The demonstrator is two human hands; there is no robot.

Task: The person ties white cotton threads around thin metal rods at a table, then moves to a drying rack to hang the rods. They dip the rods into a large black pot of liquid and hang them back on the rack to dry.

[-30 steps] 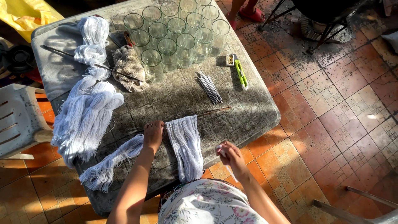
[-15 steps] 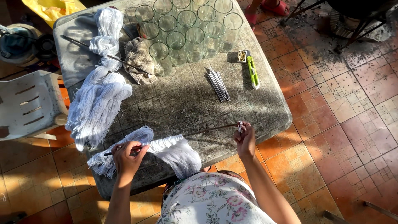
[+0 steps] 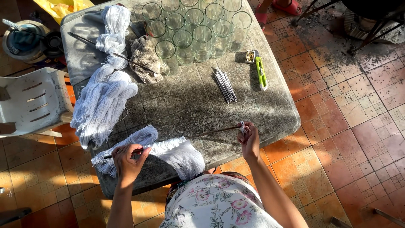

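Stick (image 3: 211,132) spanning both hands above the table (image 3: 190,105). Left hand (image 3: 128,160) fingers clamp one end at the white thread bundle (image 3: 168,154). Right hand (image 3: 249,137) fingertips pinch the other end.

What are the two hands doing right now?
Left hand: closed, pinching one end of the thin stick over the white thread bundle.
Right hand: closed, pinching the stick's other end.
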